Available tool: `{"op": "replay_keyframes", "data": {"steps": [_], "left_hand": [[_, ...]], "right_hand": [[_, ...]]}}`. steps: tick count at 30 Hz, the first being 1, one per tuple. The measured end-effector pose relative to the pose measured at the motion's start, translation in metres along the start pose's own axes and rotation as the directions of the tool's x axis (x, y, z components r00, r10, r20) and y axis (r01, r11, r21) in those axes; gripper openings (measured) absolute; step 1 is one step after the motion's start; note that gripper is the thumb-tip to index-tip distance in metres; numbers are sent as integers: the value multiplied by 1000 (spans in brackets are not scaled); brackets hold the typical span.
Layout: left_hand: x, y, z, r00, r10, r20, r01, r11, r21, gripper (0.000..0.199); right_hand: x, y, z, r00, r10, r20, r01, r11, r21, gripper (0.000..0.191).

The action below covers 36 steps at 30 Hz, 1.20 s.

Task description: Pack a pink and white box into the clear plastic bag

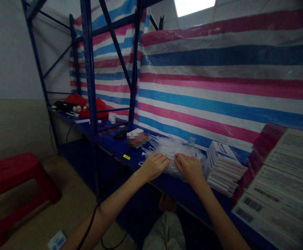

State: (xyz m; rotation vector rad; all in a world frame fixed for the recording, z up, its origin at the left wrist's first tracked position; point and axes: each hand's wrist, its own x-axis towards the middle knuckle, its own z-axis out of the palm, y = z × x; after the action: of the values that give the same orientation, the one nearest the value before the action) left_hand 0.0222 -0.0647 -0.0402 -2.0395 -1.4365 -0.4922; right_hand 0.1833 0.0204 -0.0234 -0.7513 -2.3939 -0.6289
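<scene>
Looks like you're handling the plastic bags [177,147] on the blue shelf [116,144]. Left hand [154,166], right hand [190,168]: fingers curled in, hold unclear. Next move likely wants a light pinch.

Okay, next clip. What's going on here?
A person has both hands together over a pile of clear plastic on a blue shelf. The left hand and right hand have bent fingers at its near side; exactly what they grip is too small to tell. A stack of flat boxes stands to the right of the plastic.
</scene>
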Motion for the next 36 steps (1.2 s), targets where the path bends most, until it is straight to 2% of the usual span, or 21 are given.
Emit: {"op": "replay_keyframes", "data": {"steps": [2,4,8,12,15,18,21,23,24,26,28,30,33,36], "left_hand": [[-13,4,1,999,-41,28,41,999,27,19],[-23,4,3,988,-144,52,143,989,28,21],[-30,-5,11,947,-315,59,314,949,24,28],[-26,-10,19,879,-474,58,475,880,-8,33],[-16,-12,23,821,-559,114,570,813,-119,39],[-1,-18,25,762,-620,186,648,731,-216,41],[17,-30,28,719,-640,270,692,697,-190,40],[27,-36,33,700,-627,341,697,705,-135,38],[30,-37,36,693,-621,367,696,709,-116,35],[32,-36,44,687,-617,383,695,712,-100,32],[28,-31,53,692,-623,365,697,708,-113,30],[21,-24,61,699,-630,338,701,698,-146,28],[6,-15,65,720,-638,273,692,688,-218,27],[-8,-8,56,770,-622,143,632,712,-306,29]], "right_hand": [[-18,3,1,999,50,-4,-50,998,-48,30],[-34,8,4,993,118,10,-116,989,-94,31],[-55,16,9,951,309,14,-304,943,-137,31],[-57,18,5,880,474,-10,-473,878,-76,31],[-53,23,7,839,540,59,-544,837,70,37],[-45,36,23,779,603,172,-625,720,303,40],[-37,49,42,710,632,311,-683,510,522,48],[-33,53,50,675,595,436,-718,395,573,55],[-32,53,53,667,571,478,-732,381,565,56],[-33,50,55,693,542,475,-717,457,526,50],[-38,44,57,749,531,396,-662,578,477,41],[-47,41,62,800,507,321,-599,655,460,40],[-69,42,69,857,465,223,-510,702,497,40],[-91,38,59,870,480,118,-470,731,494,40]]}}
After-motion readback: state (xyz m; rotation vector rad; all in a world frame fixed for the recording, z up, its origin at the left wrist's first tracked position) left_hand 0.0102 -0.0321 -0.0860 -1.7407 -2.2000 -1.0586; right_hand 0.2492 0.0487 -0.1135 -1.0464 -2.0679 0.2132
